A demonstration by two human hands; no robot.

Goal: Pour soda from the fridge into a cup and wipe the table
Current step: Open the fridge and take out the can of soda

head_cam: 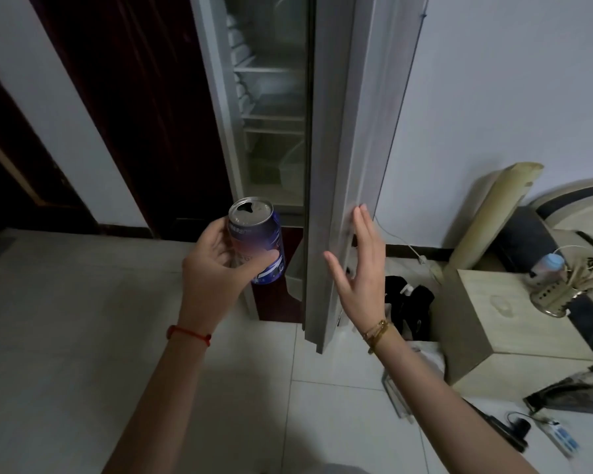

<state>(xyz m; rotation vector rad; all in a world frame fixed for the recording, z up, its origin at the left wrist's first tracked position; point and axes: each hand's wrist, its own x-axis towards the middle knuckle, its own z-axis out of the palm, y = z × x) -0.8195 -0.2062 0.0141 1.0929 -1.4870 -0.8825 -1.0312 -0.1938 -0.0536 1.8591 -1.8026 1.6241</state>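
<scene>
My left hand (216, 265) grips a blue and pink soda can (259, 234) upright, its top opened. The can is held in front of the fridge (271, 131), whose grey door (343, 165) stands partly ajar, with white shelves showing in the gap. My right hand (360, 268) is flat with straight fingers against the door's outer face near its edge. No cup or table top for pouring is in view.
A pale wooden cabinet (504, 319) stands to the right of the fridge with a small metal holder (552, 295) on it. Dark shoes (411, 302) and a rolled mat (486, 217) lie by the wall. A power strip (558, 436) and cables lie on the tiled floor (83, 336).
</scene>
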